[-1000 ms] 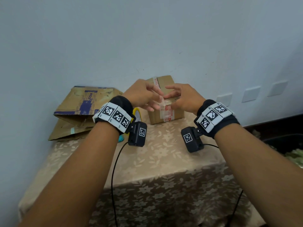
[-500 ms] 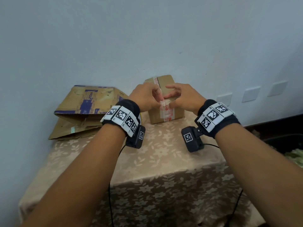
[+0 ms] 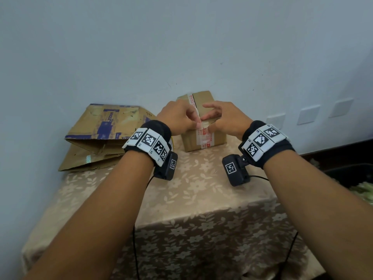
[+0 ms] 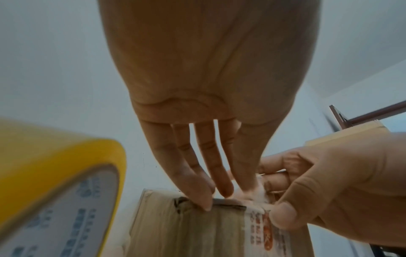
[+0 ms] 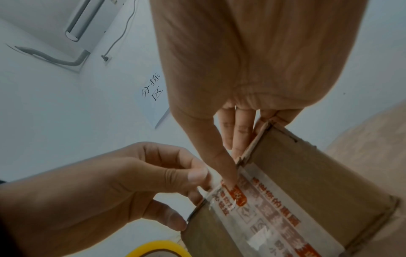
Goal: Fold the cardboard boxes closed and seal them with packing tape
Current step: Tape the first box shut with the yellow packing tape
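A small brown cardboard box (image 3: 203,98) stands closed at the back of the table, with a strip of white tape printed in red (image 3: 205,137) over its top seam and down its front. My left hand (image 3: 181,120) is at the front top edge; its thumb and forefinger pinch a loose clear end of tape (image 5: 211,179). My right hand (image 3: 222,118) holds the same edge, thumb (image 4: 283,215) on the tape on the front face, fingers over the top. A yellow tape roll (image 4: 54,182) lies by the left wrist, mostly hidden in the head view.
A large flattened cardboard box (image 3: 105,134) with blue print leans against the wall at the left. The table (image 3: 201,188) carries a beige flowered cloth. Cables hang from both wrist cameras. A dark bin (image 3: 351,172) sits low at the right.
My left hand has moved forward to the box edge and its spread fingers have closed on the tape end. Its wrist now covers the yellow roll. The right hand has hardly moved.
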